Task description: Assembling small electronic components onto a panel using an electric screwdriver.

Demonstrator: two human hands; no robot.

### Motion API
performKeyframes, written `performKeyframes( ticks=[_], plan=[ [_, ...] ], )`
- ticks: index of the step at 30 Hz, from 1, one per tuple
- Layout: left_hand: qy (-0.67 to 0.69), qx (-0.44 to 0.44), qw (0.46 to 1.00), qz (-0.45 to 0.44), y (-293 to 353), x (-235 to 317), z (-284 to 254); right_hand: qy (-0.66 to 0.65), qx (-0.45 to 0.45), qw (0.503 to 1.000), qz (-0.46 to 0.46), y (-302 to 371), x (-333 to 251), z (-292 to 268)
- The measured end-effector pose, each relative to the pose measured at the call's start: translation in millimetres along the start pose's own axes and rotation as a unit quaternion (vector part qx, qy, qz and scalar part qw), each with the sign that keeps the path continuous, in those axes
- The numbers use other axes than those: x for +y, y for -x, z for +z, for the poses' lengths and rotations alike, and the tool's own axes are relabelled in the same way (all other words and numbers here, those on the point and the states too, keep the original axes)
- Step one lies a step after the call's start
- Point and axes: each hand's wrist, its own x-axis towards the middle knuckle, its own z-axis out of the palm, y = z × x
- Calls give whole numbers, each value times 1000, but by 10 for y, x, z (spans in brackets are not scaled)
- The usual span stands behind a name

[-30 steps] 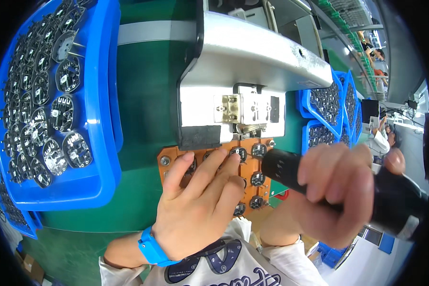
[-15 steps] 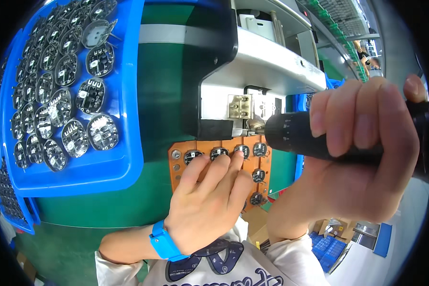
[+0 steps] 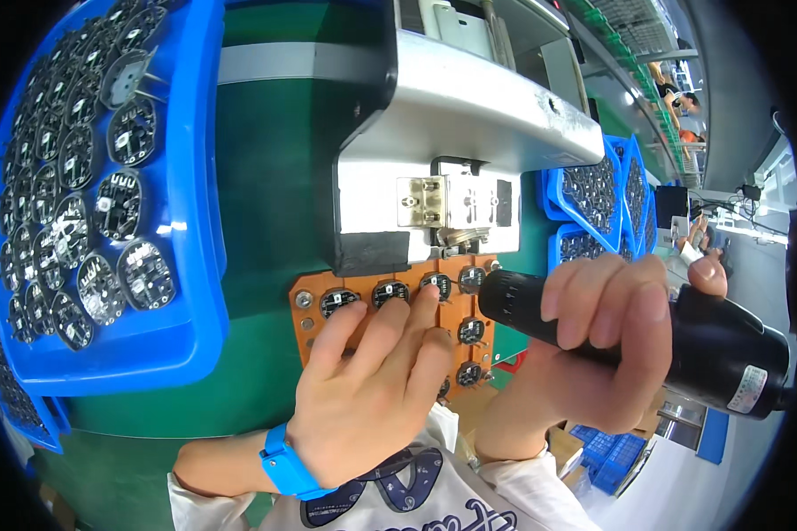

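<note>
A black electric screwdriver (image 3: 518, 305) is wrapped in the fingers of my right hand (image 3: 615, 341). It lies nearly level, its nose pointing left over the right side of an orange fixture plate (image 3: 452, 314). The thin bit reaches toward the top row of round circuit boards; whether it touches one I cannot tell. My left hand (image 3: 372, 380), with a blue wrist strap (image 3: 292, 465), is spread over the plate. Its fingertips rest at the top-row boards, one on a round circuit board (image 3: 436, 285). My palm and fingers hide part of the plate.
A blue tray (image 3: 208, 292) full of round circuit boards stands at left. Behind the plate is a metal machine housing (image 3: 496, 97) with a small bracket (image 3: 423, 202). More blue trays (image 3: 624, 190) stand at the right. Other people are in the far background.
The screwdriver's nose has come down and toward me, from the bracket to the plate's top row. My left hand stays on the boards. The view has shifted slightly.
</note>
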Motion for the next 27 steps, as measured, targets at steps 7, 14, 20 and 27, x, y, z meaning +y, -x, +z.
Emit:
performKeyframes(
  ticks=[7, 14, 20, 27],
  plan=[
    [15, 8, 1000, -12, -21, 43, 11, 9, -14, 1000, 4, -22, 104, -13],
    [-13, -12, 1000, 0, -16, 38, -55, 55, -32, 998, -14, -19, 103, 0],
    [-9, -13, 1000, 8, -36, 56, -42, 68, 15, 998, 0, -5, 105, 14],
    [6, -3, 1000, 6, -56, 76, -43, -66, -88, 994, -22, -170, -250, -30]
  ],
)
